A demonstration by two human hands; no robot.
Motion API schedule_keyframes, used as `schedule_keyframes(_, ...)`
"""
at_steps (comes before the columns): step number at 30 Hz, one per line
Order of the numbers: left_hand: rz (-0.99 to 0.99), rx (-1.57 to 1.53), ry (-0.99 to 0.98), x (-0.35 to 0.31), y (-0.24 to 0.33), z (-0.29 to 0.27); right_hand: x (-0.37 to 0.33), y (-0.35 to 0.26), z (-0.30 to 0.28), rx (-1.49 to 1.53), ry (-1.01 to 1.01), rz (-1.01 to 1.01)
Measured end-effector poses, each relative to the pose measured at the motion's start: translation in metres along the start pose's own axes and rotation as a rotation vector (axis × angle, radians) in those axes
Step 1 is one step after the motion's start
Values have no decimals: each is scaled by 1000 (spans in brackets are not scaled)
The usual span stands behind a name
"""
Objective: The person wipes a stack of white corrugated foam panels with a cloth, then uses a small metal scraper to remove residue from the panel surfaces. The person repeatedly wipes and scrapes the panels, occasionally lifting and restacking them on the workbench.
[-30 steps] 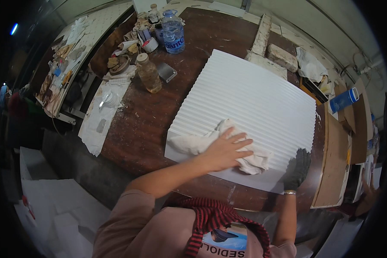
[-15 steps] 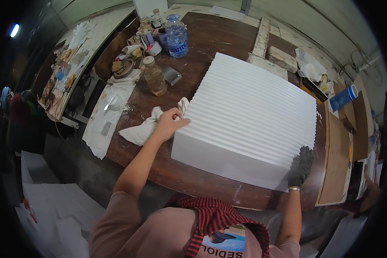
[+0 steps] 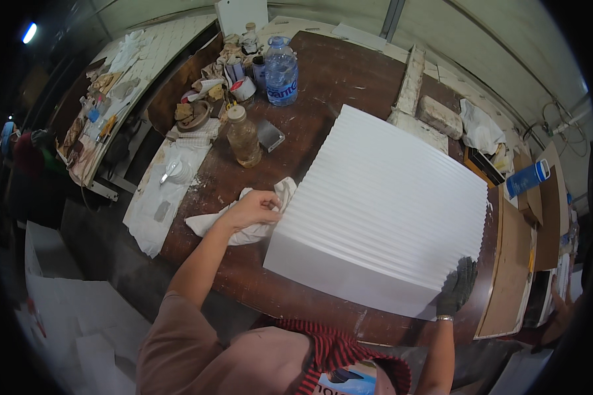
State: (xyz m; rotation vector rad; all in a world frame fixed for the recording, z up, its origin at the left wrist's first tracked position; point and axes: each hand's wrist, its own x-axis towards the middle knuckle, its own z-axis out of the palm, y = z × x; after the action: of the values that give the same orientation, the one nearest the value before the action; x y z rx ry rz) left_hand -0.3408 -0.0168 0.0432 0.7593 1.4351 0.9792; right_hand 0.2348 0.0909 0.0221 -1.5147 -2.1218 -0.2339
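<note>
A large white block with a ribbed top (image 3: 382, 210) and a smooth near side lies on the brown work table (image 3: 349, 66). My left hand (image 3: 257, 209) is bare, its fingers bent and closed on a crumpled white cloth (image 3: 204, 222) beside the block's left edge. The cloth bunches up past the fingertips, and just how they pinch it is partly hidden. At the near right corner, my right hand (image 3: 458, 286) wears a dark grey glove. It grips the block's scalloped right edge, with its fingers pointing away from me and some of them hidden by shadow.
Left of the block stand a jar of brownish liquid (image 3: 244, 137), a grey metal box (image 3: 270, 135) and a large water bottle (image 3: 281, 71). Beyond the block lies a pale brick-like piece (image 3: 439, 116). A blue container (image 3: 528, 178) and cardboard (image 3: 507, 263) are at the right.
My view has tilted, so the table sits lower. My left hand has shifted slightly back over the cloth; my right hand has slid from the block's top corner toward its right side.
</note>
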Motion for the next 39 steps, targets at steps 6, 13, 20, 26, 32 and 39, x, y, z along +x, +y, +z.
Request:
schedule_keyframes(6,519,1381,472,66,41,-26,3,-9,-6,-1,-18,32)
schedule_keyframes(13,222,1903,461,184,46,-42,4,-7,-5,-47,-26,8)
schedule_keyframes(20,428,1186,571,165,103,-15,-5,-16,-1,373,-30,315)
schedule_keyframes(26,822,700,73,145,98,19,-16,-119,25,46,-170,147)
schedule_keyframes(32,1057,661,204,192,116,0,-4,-177,49,131,222,216)
schedule_keyframes(39,944,753,150,304,130,10,-4,-177,35,-77,189,113)
